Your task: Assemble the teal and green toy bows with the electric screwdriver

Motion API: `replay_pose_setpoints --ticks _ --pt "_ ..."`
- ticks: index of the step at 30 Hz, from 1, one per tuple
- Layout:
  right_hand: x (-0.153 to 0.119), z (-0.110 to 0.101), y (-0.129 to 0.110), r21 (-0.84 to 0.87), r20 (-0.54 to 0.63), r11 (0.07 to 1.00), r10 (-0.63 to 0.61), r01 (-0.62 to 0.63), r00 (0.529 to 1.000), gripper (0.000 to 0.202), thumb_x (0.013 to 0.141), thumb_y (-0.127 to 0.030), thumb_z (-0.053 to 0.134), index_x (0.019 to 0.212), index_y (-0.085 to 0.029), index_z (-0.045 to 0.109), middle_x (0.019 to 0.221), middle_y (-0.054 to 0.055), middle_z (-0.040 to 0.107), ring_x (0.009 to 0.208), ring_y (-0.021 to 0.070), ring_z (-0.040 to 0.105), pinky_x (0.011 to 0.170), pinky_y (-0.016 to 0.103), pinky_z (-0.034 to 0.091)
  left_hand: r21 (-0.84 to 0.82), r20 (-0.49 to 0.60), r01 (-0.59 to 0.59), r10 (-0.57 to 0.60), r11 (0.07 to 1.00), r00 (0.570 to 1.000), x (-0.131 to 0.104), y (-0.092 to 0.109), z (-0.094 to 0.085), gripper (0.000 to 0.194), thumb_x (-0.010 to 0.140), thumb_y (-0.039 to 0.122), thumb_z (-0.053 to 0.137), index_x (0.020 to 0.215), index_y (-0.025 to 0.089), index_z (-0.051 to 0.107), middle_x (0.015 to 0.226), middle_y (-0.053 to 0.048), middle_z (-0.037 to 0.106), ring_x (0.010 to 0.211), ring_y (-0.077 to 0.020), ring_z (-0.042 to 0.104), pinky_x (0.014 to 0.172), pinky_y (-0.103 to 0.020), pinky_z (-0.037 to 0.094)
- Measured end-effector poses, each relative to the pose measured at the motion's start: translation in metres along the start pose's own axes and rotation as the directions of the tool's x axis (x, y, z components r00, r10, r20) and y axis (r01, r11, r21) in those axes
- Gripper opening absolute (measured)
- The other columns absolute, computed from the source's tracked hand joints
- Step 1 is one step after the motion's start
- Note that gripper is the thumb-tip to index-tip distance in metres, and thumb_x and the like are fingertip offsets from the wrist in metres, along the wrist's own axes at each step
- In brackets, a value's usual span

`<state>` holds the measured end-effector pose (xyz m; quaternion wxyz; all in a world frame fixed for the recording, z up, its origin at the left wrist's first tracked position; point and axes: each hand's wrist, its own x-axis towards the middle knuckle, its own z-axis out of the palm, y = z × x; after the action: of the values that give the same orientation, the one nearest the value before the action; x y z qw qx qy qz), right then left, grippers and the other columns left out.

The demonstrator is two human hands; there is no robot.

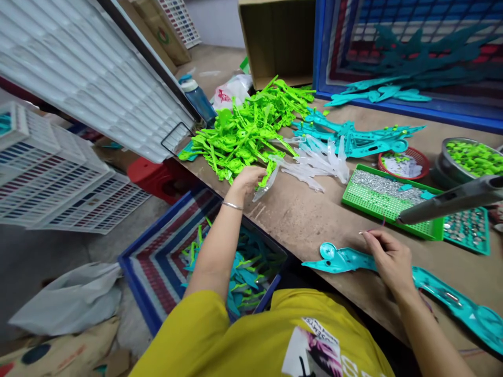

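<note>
My left hand (248, 179) is closed at the near edge of a heap of lime-green plastic parts (251, 125). At its fingertips are a lime-green part (269, 170) and a translucent plastic blade-shaped part (267, 187); how they are joined is unclear. My right hand (391, 260) pinches a small shiny metal piece (362, 232), too small to name exactly. Beneath that hand lies a long turquoise plastic part (346, 258), partly hidden by it. More translucent parts (322, 159) and a pile of turquoise parts (353, 137) lie further back on the table.
A green tray of small metal pieces (356, 201), a teal tray (486, 235), a red basket (426, 166) and a metal bowl (442, 162) stand on the right. A grey tool (451, 199) juts over the trays. A blue crate (135, 262) sits below the table edge.
</note>
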<state>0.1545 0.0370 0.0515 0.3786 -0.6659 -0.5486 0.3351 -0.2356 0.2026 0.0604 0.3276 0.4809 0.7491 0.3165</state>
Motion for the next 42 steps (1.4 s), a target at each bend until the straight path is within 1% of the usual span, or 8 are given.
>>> replay_pose_setpoints --ticks 9,12,16,23,26,30,34,42 --pt "0.009 0.003 0.004 -0.045 0.02 0.997 -0.064 0.065 0.998 0.037 0.083 -0.055 0.063 0.077 -0.02 0.074 0.065 0.002 0.066 0.059 0.0166 0.056 0.058 0.029 0.043 -0.061 0.067 0.054 -0.049 0.997 0.997 -0.04 -0.013 0.003 0.011 0.076 0.018 0.063 0.085 0.014 0.067 0.072 -0.006 0.07 0.064 -0.0177 0.067 0.07 -0.033 0.059" --pt "0.009 0.006 0.003 -0.061 0.027 0.994 -0.093 0.094 0.995 0.036 0.085 -0.054 0.061 0.077 -0.02 0.074 0.069 0.003 0.069 0.061 0.0176 0.058 0.06 0.03 0.044 0.041 -0.087 0.02 -0.016 0.999 0.996 -0.053 -0.018 0.002 0.023 0.077 0.013 0.059 0.099 0.014 0.067 0.092 -0.013 0.074 0.093 -0.028 0.073 0.086 -0.042 0.059" --pt "0.009 0.01 0.005 -0.073 0.038 0.991 -0.11 0.112 0.993 0.036 0.085 -0.054 0.061 0.077 -0.021 0.074 0.07 0.003 0.071 0.063 0.0189 0.062 0.064 0.031 0.046 0.148 -0.233 -0.082 0.115 0.986 0.966 -0.068 -0.019 -0.003 0.049 0.079 0.01 0.051 0.127 0.014 0.06 0.138 -0.021 0.06 0.137 -0.0338 0.053 0.111 -0.048 0.047" --pt "0.011 0.012 0.009 -0.103 0.078 0.989 -0.103 0.111 0.992 0.036 0.085 -0.052 0.059 0.078 -0.021 0.074 0.073 0.005 0.074 0.068 0.0209 0.066 0.068 0.032 0.047 0.031 0.038 -0.222 0.22 0.975 0.975 -0.101 -0.024 -0.006 0.058 0.078 0.017 0.041 0.133 0.015 0.06 0.098 -0.007 0.073 0.072 -0.0171 0.068 0.068 -0.03 0.057" --pt "0.01 0.013 0.009 -0.124 0.093 0.985 -0.107 0.118 0.99 0.035 0.086 -0.05 0.058 0.078 -0.02 0.073 0.073 0.006 0.074 0.067 0.0203 0.066 0.068 0.032 0.047 0.003 0.226 -0.402 0.391 0.915 0.892 -0.121 -0.025 0.003 0.056 0.081 0.022 0.04 0.132 0.016 0.065 0.085 -0.003 0.071 0.072 -0.0179 0.067 0.072 -0.031 0.055" --pt "0.008 0.009 0.013 -0.176 0.093 0.977 -0.106 0.121 0.99 0.032 0.087 -0.045 0.056 0.077 -0.02 0.072 0.072 0.005 0.074 0.065 0.0184 0.064 0.067 0.031 0.046 0.107 0.501 -0.688 0.559 0.718 0.661 -0.137 -0.024 0.021 0.05 0.084 0.021 0.041 0.124 0.021 0.071 0.1 -0.006 0.074 0.091 -0.0221 0.068 0.089 -0.036 0.051" --pt "0.005 -0.003 0.022 -0.213 0.07 0.97 -0.101 0.114 0.992 0.029 0.087 -0.042 0.055 0.075 -0.02 0.071 0.07 0.005 0.073 0.063 0.0172 0.061 0.065 0.03 0.044 0.084 0.703 -0.813 0.544 0.576 0.459 -0.139 -0.025 0.038 0.05 0.09 0.019 0.036 0.126 0.024 0.072 0.09 -0.006 0.07 0.09 -0.0226 0.065 0.096 -0.04 0.044" --pt "0.002 -0.016 0.034 -0.242 0.077 0.96 -0.125 0.14 0.989 0.027 0.089 -0.039 0.056 0.079 -0.02 0.072 0.073 0.005 0.073 0.063 0.0164 0.06 0.067 0.03 0.045 0.043 0.809 -0.815 0.46 0.577 0.368 -0.123 -0.019 0.057 0.056 0.093 0.024 0.034 0.135 0.034 0.069 0.085 -0.005 0.066 0.085 -0.0208 0.061 0.093 -0.039 0.042"
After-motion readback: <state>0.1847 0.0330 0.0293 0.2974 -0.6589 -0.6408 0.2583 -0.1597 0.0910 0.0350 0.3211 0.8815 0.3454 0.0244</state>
